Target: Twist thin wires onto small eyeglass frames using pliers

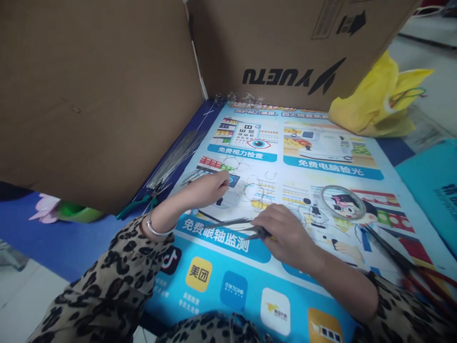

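My right hand (287, 236) is closed around a dark pointed tool (260, 233) that looks like the jaws of pliers. Thin straight wires (228, 222) stick out leftward from the same hand, over the printed poster (228, 259). Farther up and to the left, my left hand (210, 188) has its fingers curled together, a bracelet on its wrist. What those fingers pinch, if anything, I cannot make out. Bent wire loops (262, 190) lie on the poster between and beyond my hands. Beside my left forearm rests a teal-handled cutting tool (152, 199), partly hidden.
Cardboard panels (285, 43) stand upright along the back and left. More wires (176, 157) lie by the left panel. A tape roll (324, 200), scissors (410, 267), a yellow bag (374, 105) and a teal bag (435, 186) are at right.
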Motion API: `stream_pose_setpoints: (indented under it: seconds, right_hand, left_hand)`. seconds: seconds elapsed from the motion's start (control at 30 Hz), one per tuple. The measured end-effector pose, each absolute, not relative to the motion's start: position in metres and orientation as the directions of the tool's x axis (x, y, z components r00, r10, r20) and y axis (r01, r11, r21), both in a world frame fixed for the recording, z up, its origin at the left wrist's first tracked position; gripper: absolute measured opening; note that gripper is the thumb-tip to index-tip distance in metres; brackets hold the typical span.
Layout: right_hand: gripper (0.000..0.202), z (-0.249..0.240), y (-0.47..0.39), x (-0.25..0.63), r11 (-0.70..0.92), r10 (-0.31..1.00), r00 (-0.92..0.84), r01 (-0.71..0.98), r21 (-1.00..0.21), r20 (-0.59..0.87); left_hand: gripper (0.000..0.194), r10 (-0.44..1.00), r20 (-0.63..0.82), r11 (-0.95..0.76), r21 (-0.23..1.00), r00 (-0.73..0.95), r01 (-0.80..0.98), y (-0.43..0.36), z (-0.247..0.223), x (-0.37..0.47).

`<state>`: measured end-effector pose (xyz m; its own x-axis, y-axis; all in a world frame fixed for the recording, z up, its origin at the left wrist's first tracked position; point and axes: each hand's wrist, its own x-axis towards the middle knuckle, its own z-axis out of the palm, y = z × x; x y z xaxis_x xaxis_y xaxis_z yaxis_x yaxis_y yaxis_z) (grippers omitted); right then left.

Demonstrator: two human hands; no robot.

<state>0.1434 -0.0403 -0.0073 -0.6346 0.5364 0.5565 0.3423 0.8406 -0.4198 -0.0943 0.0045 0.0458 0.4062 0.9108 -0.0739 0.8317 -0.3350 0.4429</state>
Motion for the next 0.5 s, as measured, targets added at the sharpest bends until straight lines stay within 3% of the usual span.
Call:
stream_pose_setpoints:
  seconds: [0.1, 0.23, 0.33, 0.5]
  right_hand:
    - [0.014, 0.004, -0.039, 0.145, 0.685, 0.724, -0.461, 0.393, -0.614, 0.513]
    - [0.020, 0.019, -0.037, 0.147, 0.317, 0.944, -0.221, 0.416, -0.852, 0.243]
    - [0.029, 0.021, -0.036, 0.148, 0.169, 0.982, -0.132, 0.266, -0.949, 0.138]
    - [0.022, 0.010, -0.027, 0.152, 0.118, 0.990, -0.089, 0.109, -0.987, 0.109]
  left_hand:
    - [0.016, 0.903, -0.037, -0.289, 0.686, 0.429, 0.667, -0.003, 0.053, -0.084]
    - [0.023, 0.876, -0.050, -0.098, 0.955, 0.480, 0.279, -0.010, 0.066, -0.059]
    - [0.023, 0.866, -0.063, 0.028, 0.997, 0.495, 0.077, -0.009, 0.073, -0.039]
    - [0.028, 0.839, -0.091, 0.112, 0.994, 0.536, -0.007, 0.000, 0.060, -0.018]
